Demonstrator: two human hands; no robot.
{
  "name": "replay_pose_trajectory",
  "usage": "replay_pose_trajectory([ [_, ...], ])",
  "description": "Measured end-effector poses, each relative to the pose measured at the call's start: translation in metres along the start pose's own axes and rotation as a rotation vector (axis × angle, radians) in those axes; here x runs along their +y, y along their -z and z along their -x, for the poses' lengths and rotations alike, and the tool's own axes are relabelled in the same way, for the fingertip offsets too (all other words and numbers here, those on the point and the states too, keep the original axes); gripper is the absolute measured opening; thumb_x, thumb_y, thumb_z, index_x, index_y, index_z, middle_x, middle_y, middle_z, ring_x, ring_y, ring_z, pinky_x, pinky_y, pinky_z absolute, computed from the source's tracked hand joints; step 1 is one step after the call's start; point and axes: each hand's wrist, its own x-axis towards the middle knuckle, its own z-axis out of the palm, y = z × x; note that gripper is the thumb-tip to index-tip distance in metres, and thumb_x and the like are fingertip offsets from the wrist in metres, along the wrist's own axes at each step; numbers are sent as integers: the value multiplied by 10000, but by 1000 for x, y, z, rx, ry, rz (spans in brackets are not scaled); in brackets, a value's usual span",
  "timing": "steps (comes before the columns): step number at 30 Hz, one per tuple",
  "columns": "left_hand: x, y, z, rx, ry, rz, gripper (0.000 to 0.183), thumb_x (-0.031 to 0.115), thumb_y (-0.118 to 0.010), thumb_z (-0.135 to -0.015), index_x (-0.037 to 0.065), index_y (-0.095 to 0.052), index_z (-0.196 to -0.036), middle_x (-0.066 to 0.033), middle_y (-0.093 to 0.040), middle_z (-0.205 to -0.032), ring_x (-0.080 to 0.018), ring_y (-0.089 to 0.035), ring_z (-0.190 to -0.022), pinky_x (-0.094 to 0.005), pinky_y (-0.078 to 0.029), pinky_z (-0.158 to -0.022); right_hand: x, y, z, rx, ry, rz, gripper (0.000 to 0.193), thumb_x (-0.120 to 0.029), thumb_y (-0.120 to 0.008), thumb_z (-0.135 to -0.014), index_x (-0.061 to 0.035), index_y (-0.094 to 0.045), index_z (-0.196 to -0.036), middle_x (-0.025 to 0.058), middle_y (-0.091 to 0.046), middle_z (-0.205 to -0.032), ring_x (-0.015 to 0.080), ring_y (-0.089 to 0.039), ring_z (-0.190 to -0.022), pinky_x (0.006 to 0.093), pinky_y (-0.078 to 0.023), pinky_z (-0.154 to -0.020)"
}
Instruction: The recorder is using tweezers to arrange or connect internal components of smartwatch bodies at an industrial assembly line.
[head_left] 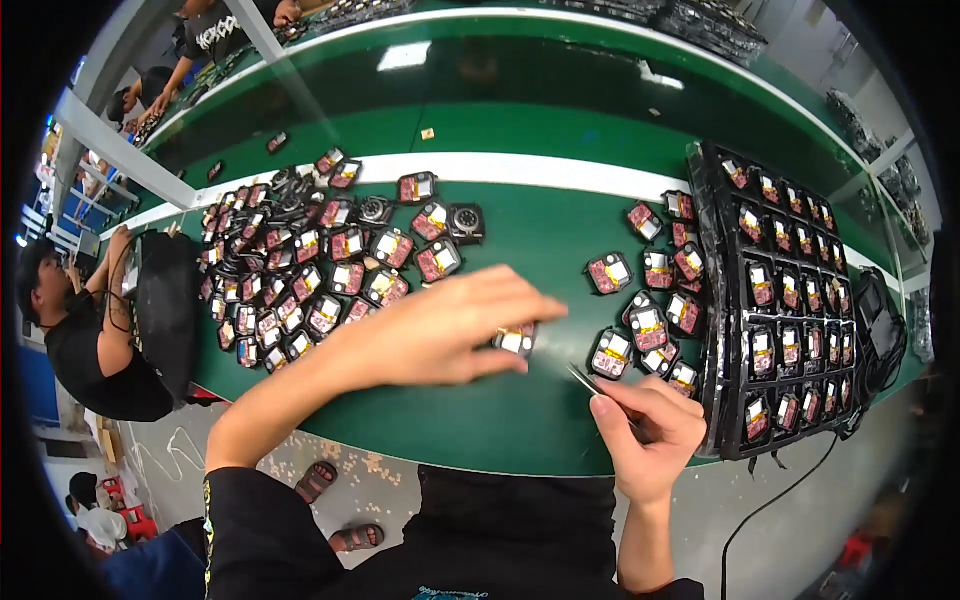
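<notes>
My left hand [465, 325] reaches over the green bench with its fingers stretched out and the thumb apart, a little smeared by motion. Between finger and thumb, partly hidden, lies a small black watch case [514, 339] with a light square inside; I see no firm grip on it. Tweezers [580, 376] are pinched in my right hand [655, 430], their tips pointing up and left. Just beyond those tips rests an open watch case [611, 352] with a red board, white block and yellow strip. More such cases [648, 322] lie loosely around it.
A large heap of similar watch cases [300, 270] spreads over the left of the bench [450, 425]. At right stand black compartment trays [745, 345] filled with cases, near a dark cable [740, 510]. A person [90, 330] sits at left. A white ledge [530, 170] runs behind.
</notes>
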Motion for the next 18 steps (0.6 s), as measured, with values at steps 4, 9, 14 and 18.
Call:
replay_pose_trajectory([
  [4, 14, -6, 15, 83, -18, 14, 753, 113, -928, -821, 53, -641, -1515, -157, -667, -1446, -354, -656, -1300, -444, -549, -1081, -2, -1, -2, -29, 2, 33, 200, 60, -868, -842, 49, -852, -1041, 30, -673, -685, 45, -508, -536, 231, -330, -497],
  [9, 0, -8, 20, 150, 65, -189, 649, 239, -989, -752, 42, -739, -1318, -111, -671, -1238, -322, -665, -1124, -419, -544, -967, -3, -2, -5, -56, 17, 88, 203, 69, -861, -843, 62, -848, -1046, 29, -666, -692, 40, -511, -545, 224, -334, -499],
  [14, -5, -6, 20, 106, 29, -178, 560, 247, -980, -738, 47, -772, -1218, -75, -679, -1155, -294, -654, -1041, -400, -499, -911, 0, -3, -6, -63, 11, 103, 200, 78, -855, -844, 64, -846, -1043, 31, -661, -701, 40, -503, -550, 222, -333, -508],
  [18, 2, -8, 23, 90, 51, -58, 583, 270, -984, -731, 61, -799, -1243, -68, -745, -1102, -272, -663, -904, -372, -474, -851, -1, -6, -8, -113, -6, 108, 192, 103, -838, -824, 64, -843, -1011, 22, -648, -680, 34, -497, -517, 222, -339, -494],
])
